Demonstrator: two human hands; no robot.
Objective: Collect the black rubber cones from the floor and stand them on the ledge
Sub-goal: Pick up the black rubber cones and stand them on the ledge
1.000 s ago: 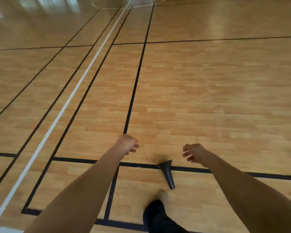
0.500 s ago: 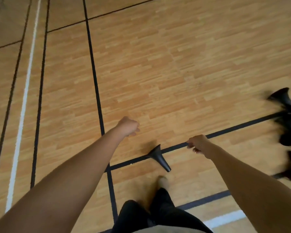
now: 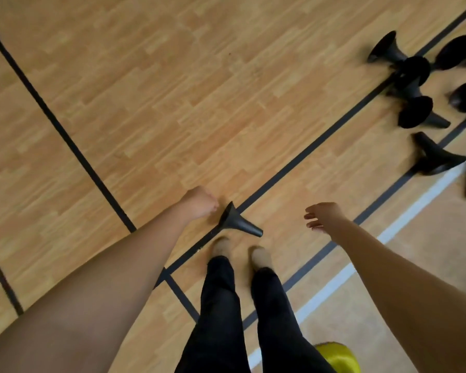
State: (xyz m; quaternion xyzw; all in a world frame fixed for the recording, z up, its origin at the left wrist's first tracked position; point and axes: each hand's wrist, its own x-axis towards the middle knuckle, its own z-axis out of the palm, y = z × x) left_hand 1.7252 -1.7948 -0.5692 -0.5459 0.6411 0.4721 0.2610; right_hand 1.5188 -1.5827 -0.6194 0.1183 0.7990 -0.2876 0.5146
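Note:
One black rubber cone (image 3: 238,223) lies on its side on the wooden floor just ahead of my feet, its wide base to the left and its tip to the right. My left hand (image 3: 199,203) hovers beside the base with fingers curled and nothing in it. To the right of the cone my right hand (image 3: 324,215) has its fingers spread and holds nothing. Several more black cones (image 3: 412,84) lie scattered at the upper right. No ledge is in view.
My legs in black trousers (image 3: 242,305) stand at the bottom centre. Black court lines (image 3: 307,149) and a white line (image 3: 404,222) cross the floor. A yellow object (image 3: 339,356) sits at the bottom right edge.
The view has tilted down and turned right, so the scattered cones at the right show more fully. My left hand has come closer to the near cone's base. My right hand's fingers have spread.

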